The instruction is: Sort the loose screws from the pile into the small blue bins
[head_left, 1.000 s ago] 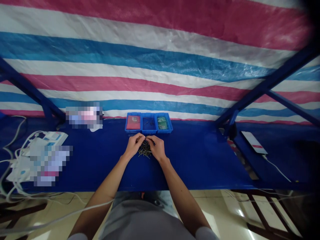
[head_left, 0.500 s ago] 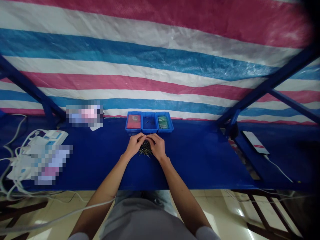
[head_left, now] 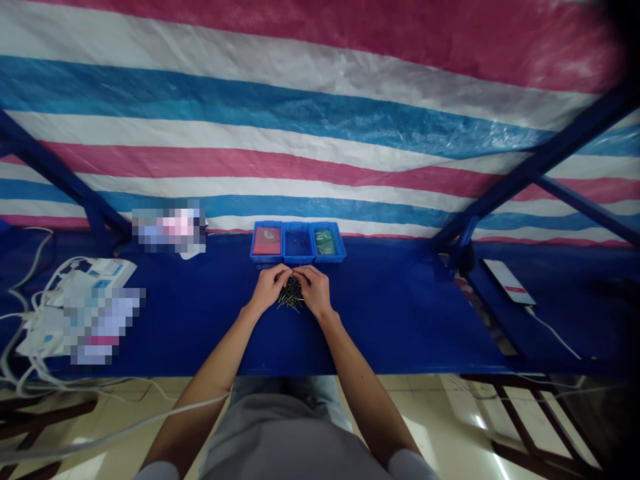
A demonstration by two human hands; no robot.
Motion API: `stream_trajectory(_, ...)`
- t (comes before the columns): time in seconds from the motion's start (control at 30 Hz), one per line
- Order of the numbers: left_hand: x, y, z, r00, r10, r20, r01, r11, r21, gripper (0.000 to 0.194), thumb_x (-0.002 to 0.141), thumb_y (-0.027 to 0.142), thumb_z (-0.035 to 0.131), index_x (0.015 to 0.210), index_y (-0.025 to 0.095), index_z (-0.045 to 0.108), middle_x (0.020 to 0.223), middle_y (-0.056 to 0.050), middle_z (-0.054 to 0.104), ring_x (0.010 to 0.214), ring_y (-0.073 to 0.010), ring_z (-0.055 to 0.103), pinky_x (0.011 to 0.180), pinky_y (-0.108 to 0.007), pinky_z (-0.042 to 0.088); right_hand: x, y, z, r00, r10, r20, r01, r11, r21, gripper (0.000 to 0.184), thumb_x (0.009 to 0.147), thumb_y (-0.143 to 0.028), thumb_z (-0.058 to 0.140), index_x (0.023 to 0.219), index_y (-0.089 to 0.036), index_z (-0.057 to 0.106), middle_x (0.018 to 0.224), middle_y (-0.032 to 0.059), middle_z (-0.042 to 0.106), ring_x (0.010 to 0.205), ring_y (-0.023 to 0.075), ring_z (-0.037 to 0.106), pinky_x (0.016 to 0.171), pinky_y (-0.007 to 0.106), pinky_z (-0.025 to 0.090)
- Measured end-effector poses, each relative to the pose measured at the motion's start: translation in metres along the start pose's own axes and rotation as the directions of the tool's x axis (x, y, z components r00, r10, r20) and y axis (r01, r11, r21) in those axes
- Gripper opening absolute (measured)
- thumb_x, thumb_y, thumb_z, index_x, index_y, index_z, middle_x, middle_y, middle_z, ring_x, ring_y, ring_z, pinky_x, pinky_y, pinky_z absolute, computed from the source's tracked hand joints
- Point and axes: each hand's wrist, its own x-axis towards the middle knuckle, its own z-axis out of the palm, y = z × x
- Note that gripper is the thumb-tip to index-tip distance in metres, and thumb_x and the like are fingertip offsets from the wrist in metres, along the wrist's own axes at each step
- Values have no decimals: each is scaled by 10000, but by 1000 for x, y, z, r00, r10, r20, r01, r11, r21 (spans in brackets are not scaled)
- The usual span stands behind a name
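My left hand (head_left: 267,289) and my right hand (head_left: 317,291) meet at their fingertips over the far side of a small pile of thin screws (head_left: 291,298). Both hands are closed in a pinch. Anything between their fingertips is hidden or too small to name. The screws look dark and brassy and point every way on the blue table (head_left: 390,313). Just beyond my hands stand three joined blue bins. Something flat and red lies in the left bin (head_left: 267,259), a few dark screws lie in the middle bin (head_left: 299,259), and the right bin (head_left: 329,259) holds a green bundle with pale pieces.
White power strips (head_left: 45,337) with tangled cables lie at the left, beside blurred-out items. On the right, a phone (head_left: 507,281) with a cable rests on another blue surface past a gap. A striped plastic sheet (head_left: 300,160) hangs behind, between blue frame bars (head_left: 505,183).
My hands stay pinched together over the pile with only slight finger movement. The whole view has shifted a little. The bins and the other things on the table keep their places.
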Motion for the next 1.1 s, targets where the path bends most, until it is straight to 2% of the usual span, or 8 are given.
stream_trajectory(0.33, 0, 1, 1, 1000, 20, 15, -21, 998, 56, 315, 970, 370, 450, 779, 169, 601, 646, 19, 561, 623, -123, 518, 671, -222, 387, -1, 3, 2, 1000, -17, -21, 13, 984, -177, 305, 988, -366, 423, 935, -229, 690, 902, 62, 666, 837, 198, 609, 813, 282, 438)
stream_trajectory(0.53, -1, 1, 2, 999, 37, 11, -38, 997, 63, 317, 971, 360, 452, 786, 167, 622, 668, 7, 590, 642, -129, 543, 698, -228, 402, 0, 2, 5, 1000, 9, -9, -11, 954, -301, 392, 1016, -404, 370, 763, -212, 599, 691, 18, 577, 608, 156, 480, 642, 257, 334)
stream_trajectory(0.67, -2, 2, 1, 997, 74, 8, -74, 996, 51, 300, 973, 334, 463, 790, 161, 625, 672, 10, 591, 635, -119, 549, 679, -225, 392, -1, 2, 7, 999, 48, -22, -52, 944, -325, 470, 1024, -451, 350, 685, -208, 564, 598, -5, 518, 538, 138, 419, 596, 257, 294)
stream_trajectory(0.77, -2, 1, 0, 998, 60, 0, -60, 996, 65, 316, 971, 350, 473, 758, 155, 602, 628, 21, 563, 578, -107, 503, 621, -224, 360, -2, 1, 6, 999, 40, -17, -43, 961, -273, 470, 1018, -475, 370, 728, -205, 622, 624, 1, 557, 567, 142, 469, 615, 252, 330)
stream_trajectory(0.93, -3, -6, 0, 1000, 16, -24, -14, 997, 82, 348, 968, 377, 469, 715, 157, 558, 573, 35, 516, 554, -103, 457, 593, -224, 331, -1, -2, 2, 999, -22, 32, 26, 992, -127, 311, 985, -434, 473, 1021, -219, 696, 917, 45, 692, 772, 172, 606, 763, 263, 437)
stream_trajectory(1.1, -2, -6, 0, 999, -2, -35, 5, 998, 67, 377, 978, 420, 455, 717, 163, 544, 580, 40, 503, 568, -105, 474, 608, -225, 343, 0, 4, 4, 995, -96, 18, 97, 989, -111, 257, 984, -345, 485, 973, -216, 708, 903, 53, 683, 819, 178, 630, 792, 277, 469)
